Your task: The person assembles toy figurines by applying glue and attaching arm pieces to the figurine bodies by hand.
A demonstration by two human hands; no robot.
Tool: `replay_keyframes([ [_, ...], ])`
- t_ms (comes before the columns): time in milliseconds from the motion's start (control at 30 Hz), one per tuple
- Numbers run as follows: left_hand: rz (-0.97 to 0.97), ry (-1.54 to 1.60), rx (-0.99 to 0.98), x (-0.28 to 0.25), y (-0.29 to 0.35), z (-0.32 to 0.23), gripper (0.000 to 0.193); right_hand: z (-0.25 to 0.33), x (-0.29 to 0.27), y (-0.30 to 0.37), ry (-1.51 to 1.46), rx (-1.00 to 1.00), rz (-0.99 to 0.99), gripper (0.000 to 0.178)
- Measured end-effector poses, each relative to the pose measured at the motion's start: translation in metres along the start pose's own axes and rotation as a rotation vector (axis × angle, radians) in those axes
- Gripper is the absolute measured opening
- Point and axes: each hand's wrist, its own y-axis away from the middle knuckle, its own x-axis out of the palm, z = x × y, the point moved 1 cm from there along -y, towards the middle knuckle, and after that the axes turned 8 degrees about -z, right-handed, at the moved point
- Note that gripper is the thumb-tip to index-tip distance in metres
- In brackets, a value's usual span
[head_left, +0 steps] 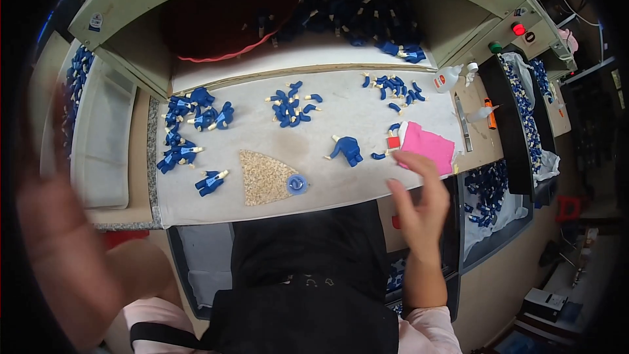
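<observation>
Two hands are in view. The right hand (422,203) is at the near right; its grip is apart, thumb and index finger well separated, with nothing between them. The left hand (72,255) is at the far left edge and blurred, so I cannot tell its grip.

One blue body (349,151) lies in the middle of the white surface (341,111), to the left of the right hand. Near this hand are also one pink cloth (429,146), one red piece (393,142) and two blue arms (378,155).

One more blue figure (210,183) lies alone at the near left, and one grainy pad (265,177) with one round blue cap (297,184). Farther are three groups of blue parts, too crowded to count exactly. At the far right stands one white bottle (447,78).
</observation>
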Motion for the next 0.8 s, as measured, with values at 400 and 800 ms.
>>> replay_keyframes([
  [400, -0.202, -0.115, -0.472, 0.063, 0.056, 0.090, 0.033, -0.039, 0.048, 0.008, 0.221, -0.115, -0.043, 0.041],
  [800, -0.069, 0.197, -0.688, 0.100, 0.070, 0.104, 0.031, 0.013, 0.038, 0.032, -1.158, 0.795, 0.246, 0.039],
])
